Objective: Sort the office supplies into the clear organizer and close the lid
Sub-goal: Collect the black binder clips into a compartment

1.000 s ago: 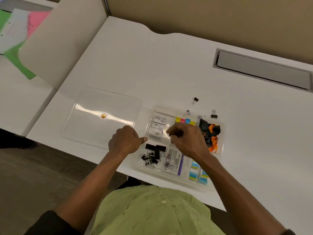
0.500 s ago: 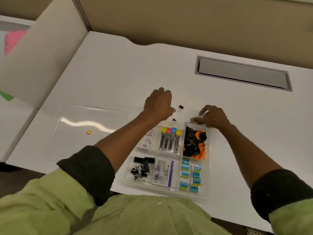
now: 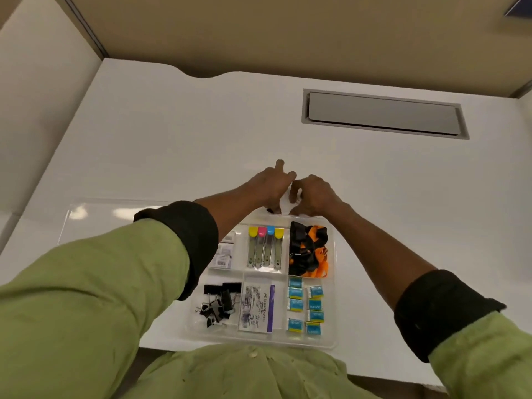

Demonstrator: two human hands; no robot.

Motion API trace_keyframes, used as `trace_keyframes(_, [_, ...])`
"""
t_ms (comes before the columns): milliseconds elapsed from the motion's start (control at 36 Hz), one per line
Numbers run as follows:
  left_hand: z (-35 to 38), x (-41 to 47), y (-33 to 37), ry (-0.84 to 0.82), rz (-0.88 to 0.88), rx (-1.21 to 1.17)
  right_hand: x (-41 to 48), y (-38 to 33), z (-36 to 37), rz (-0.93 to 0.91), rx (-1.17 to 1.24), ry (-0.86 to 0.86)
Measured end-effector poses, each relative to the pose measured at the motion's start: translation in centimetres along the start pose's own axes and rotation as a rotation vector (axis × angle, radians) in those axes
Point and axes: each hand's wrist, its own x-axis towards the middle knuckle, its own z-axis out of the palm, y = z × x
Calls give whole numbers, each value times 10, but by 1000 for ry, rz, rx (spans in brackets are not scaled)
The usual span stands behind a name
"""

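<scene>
The clear organizer (image 3: pixel 335 286) lies open on the white desk in front of me. Its compartments hold black binder clips (image 3: pixel 219 301), a purple-edged packet (image 3: pixel 258 308), blue packets (image 3: pixel 305 307), colour-capped metal pieces (image 3: pixel 266 249), black and orange lanyards (image 3: pixel 308 252) and small white boxes (image 3: pixel 224 255). The clear lid (image 3: pixel 98 223) lies flat to the left. My left hand (image 3: pixel 269 185) and my right hand (image 3: pixel 315 197) meet just beyond the organizer's far rim, fingers curled. A small black clip (image 3: pixel 270 210) shows under my left hand. What my right hand holds is hidden.
A grey recessed panel (image 3: pixel 383 115) sits in the desk at the back right. A tan partition (image 3: pixel 259 33) runs along the back and a pale divider (image 3: pixel 37 96) stands on the left. The desk's front edge is right below the organizer.
Both hands left the organizer, reached past its far rim to the two loose clips there, and have now come together. The view tilted forward.
</scene>
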Motion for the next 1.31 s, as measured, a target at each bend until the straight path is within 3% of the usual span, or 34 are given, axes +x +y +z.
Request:
trace_keyframes(333, [20,6,0,61,-8,-141,-7,9,-2,114,50,93])
trace_keyframes(583, [15,-1,-15,123,68,-156,-17,14,-14,266,372,173])
trace_keyframes(806, [-19,-63,-14,317,67,-297,-64,-28,-44,92,524,305])
trace_keyframes(972, [-9,-173,-26,438,-61,-385,-120,-94,-25,-118,510,149])
trace_keyframes(1167, [49,-266,-37,302,-239,-500,-148,-141,34,-228,478,-10])
trace_keyframes(1306, [69,-277,-27,63,-300,-426,-157,-151,61,-309,383,-100])
